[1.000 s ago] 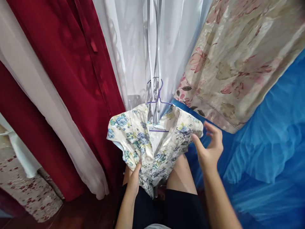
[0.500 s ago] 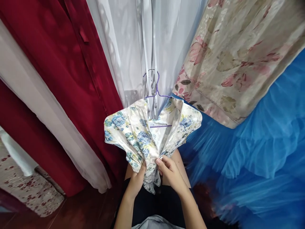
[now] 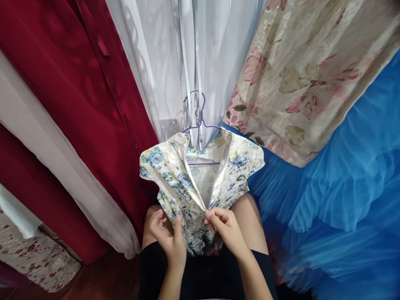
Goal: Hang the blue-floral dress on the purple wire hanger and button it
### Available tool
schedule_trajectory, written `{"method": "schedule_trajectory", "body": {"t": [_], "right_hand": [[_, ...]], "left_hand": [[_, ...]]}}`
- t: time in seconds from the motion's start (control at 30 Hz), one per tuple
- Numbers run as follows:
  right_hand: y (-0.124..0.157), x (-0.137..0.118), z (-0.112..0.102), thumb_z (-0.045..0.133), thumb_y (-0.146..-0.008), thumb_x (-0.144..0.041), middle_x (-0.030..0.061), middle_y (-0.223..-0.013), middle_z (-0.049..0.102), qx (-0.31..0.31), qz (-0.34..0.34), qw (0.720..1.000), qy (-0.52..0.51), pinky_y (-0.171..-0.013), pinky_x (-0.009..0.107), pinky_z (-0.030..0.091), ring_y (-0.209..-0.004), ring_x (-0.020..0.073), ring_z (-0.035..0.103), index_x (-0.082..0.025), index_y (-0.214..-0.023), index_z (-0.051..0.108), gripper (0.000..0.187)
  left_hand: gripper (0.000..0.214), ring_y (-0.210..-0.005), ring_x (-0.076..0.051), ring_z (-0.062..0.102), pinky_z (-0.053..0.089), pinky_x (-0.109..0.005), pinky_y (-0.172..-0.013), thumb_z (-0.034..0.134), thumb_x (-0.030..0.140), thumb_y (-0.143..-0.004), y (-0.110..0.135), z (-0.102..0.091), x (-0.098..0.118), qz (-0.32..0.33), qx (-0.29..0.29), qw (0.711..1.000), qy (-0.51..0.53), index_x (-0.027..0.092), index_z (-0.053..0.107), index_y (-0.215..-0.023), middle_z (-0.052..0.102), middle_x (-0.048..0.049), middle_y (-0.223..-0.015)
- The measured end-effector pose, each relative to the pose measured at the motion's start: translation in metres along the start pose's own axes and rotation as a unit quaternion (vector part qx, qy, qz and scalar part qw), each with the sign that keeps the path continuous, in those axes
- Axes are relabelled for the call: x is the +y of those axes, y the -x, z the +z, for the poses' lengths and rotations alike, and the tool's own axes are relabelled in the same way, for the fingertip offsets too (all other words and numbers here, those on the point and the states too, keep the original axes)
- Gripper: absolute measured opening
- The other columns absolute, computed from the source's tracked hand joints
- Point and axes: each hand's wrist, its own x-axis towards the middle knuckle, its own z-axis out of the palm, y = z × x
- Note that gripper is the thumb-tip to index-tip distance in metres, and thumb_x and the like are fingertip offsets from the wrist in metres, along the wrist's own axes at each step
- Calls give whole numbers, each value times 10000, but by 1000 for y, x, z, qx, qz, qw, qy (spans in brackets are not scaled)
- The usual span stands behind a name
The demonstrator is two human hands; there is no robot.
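Observation:
A cream short-sleeved garment (image 3: 184, 179) with blue flowers hangs on a purple hanger (image 3: 202, 121) in front of me, its deep V-shaped opening spread apart. At the bottom point of that opening, the thumb and fingers of my right hand (image 3: 225, 227) pinch the meeting edges, where a zipper seems to run; any pull tab is hidden by the fingertips. My left hand (image 3: 168, 235) is open beside the garment's left side, thumb and fingers apart, the thumb close to or touching the cloth. The garment's lower part bunches between my thighs.
Long red cloth (image 3: 103, 137) and pale sheer fabric (image 3: 71, 141) hang at left. White cloth with thin straps (image 3: 215, 54) hangs behind the hanger. A beige flowered skirt (image 3: 300, 83) and blue tulle (image 3: 334, 196) fill the right side. Dark red flooring (image 3: 103, 275) shows lower left.
My left hand has let go of the cloth and opened, moving slightly left. The garment's front lies flatter and its opening is straighter. My right hand keeps its pinch.

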Motion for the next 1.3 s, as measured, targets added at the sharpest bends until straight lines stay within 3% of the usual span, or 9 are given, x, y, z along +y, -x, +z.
{"method": "schedule_trajectory", "body": {"t": [0.07,0.17,0.27,0.57,0.67,0.83,1.07,1.17,1.3], "right_hand": [[0,1,2,619,-943,-501,-33,-503,486,-15,-1,1000,-4,-524,269,295,-487,127,405,-183,-698,666,404],[1,0,2,628,-944,-488,-38,-513,502,-45,11,999,-18,-515,252,294,-484,110,400,-172,-736,680,381],[3,-1,-1,635,-939,-487,-32,-511,539,-71,32,996,-33,-508,237,307,-473,98,421,-158,-773,687,372],[1,-24,-4,647,-897,-458,-53,-419,485,18,70,992,-108,-443,230,210,-386,67,319,-125,-839,748,352],[-22,-57,-6,684,-857,-437,-53,-401,464,47,32,992,-113,-441,239,204,-390,68,304,-139,-735,731,326],[-82,-123,-4,699,-801,-386,-13,-406,479,14,-59,995,-82,-430,252,203,-415,75,349,-180,-402,537,478],[-99,-147,8,664,-815,-344,-45,-433,490,40,-131,988,-77,-425,227,213,-417,62,332,-146,-579,675,309],[-87,-141,7,631,-862,-345,-59,-431,508,37,-135,989,-44,-432,220,224,-402,68,361,-148,-787,754,244],[-75,-140,7,617,-886,-333,-60,-429,499,38,-147,988,-2,-447,225,256,-410,81,411,-154,-802,755,241]], "left_hand": [[368,-1358,-295,465,356,-439,-1170,695,327,-875,11,5,8,63,-90,994,-28,298,513,-1194,481,-103,-1357],[223,-1216,-272,565,428,-399,-1081,617,296,-936,23,17,14,58,-235,970,-22,282,575,-1154,582,-96,-1216],[83,-900,-212,631,501,-325,-843,532,283,-989,26,23,10,31,-283,959,3,236,599,-1003,631,-41,-926],[137,-847,-170,590,442,-281,-812,555,212,-987,23,15,11,83,-333,939,-3,192,568,-852,586,-13,-846],[131,-841,-168,592,443,-269,-799,564,203,-978,27,19,8,82,-353,932,19,188,567,-848,594,-17,-852],[146,-790,-161,566,433,-256,-771,578,225,-970,24,21,-1,74,-342,937,6,188,554,-831,563,-5,-797],[172,-751,-161,558,446,-263,-728,567,231,-963,16,17,-21,75,-357,930,-36,192,550,-797,559,-3,-773],[117,-856,-181,612,477,-283,-788,556,217,-974,-8,16,-5,112,-361,925,-32,194,611,-873,622,-30,-869],[245,-1012,-186,644,497,-314,-912,534,201,-1004,-65,34,62,192,-301,934,-5,240,641,-1221,675,-60,-1095]]}}
